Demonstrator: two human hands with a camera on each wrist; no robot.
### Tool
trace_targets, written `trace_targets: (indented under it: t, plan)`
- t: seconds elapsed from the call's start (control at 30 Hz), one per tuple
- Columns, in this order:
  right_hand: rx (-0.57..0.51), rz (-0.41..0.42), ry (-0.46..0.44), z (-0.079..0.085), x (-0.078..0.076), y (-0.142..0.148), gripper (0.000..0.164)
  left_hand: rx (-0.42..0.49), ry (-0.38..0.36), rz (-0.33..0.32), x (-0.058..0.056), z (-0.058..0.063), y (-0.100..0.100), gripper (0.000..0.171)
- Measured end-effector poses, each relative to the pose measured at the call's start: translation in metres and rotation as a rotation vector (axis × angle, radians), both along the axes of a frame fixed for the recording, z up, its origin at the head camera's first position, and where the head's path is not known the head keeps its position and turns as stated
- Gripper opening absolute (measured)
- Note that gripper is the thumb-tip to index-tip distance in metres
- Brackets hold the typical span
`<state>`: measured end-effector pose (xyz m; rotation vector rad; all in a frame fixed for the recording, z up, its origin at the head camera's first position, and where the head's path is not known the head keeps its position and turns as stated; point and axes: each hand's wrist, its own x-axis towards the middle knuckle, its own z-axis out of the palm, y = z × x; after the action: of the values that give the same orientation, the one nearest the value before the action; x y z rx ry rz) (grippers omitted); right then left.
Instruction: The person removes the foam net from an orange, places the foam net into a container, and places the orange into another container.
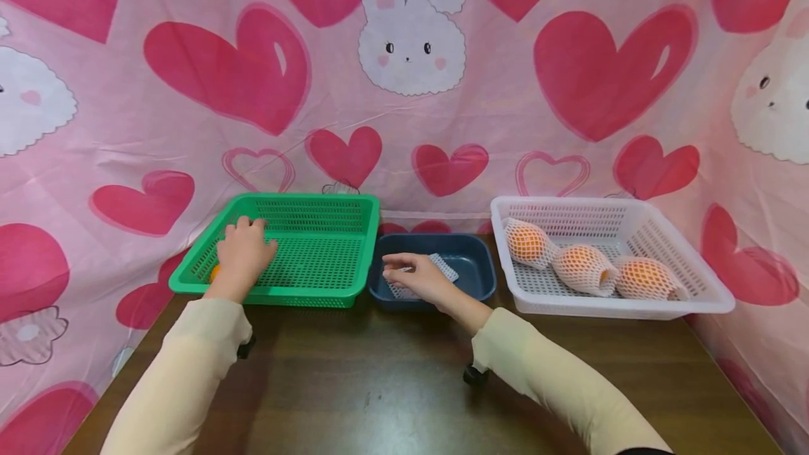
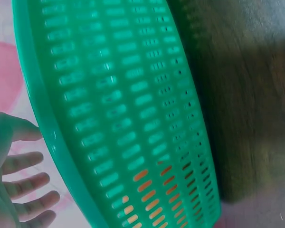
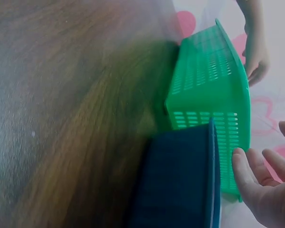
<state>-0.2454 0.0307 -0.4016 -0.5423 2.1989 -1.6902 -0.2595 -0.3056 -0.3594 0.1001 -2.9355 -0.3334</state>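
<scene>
My left hand [image 1: 245, 253] is over the left side of the green basket [image 1: 325, 295], its fingers loosely spread with nothing between them. An orange fruit [image 1: 215, 272] shows beside the wrist in the basket's front left corner, mostly hidden by the hand; orange colour also shows through the slots in the left wrist view. My right hand [image 1: 418, 277] hovers over the dark blue basin [image 1: 483, 269], fingers relaxed and holding nothing. White foam netting [image 1: 445, 267] lies in the basin, partly covered by that hand.
At the right stands a white basket [image 1: 622, 309] with three orange fruits in foam nets, one of them a netted fruit [image 1: 529, 243] at its left wall. All the containers stand along the back of the brown table [image 1: 366, 385], before a pink heart-patterned cloth [image 1: 404, 114].
</scene>
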Motion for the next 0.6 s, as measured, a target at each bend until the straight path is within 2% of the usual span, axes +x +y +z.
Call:
trace_targets:
  t: [0.2, 0.4, 0.6]
  plan:
    - [0.071, 0.005, 0.117, 0.004, 0.001, 0.012, 0.041, -0.036, 0.029, -0.042, 0.003, 0.000, 0.015, 0.050]
    - [0.148, 0.022, 0.224, 0.002, 0.004, 0.024, 0.042, -0.059, 0.017, -0.068, 0.003, 0.001, 0.028, 0.048]
    - [0.179, 0.053, 0.279, 0.000, 0.008, 0.039, 0.043, -0.071, 0.019, -0.098, 0.006, -0.002, 0.037, 0.046]
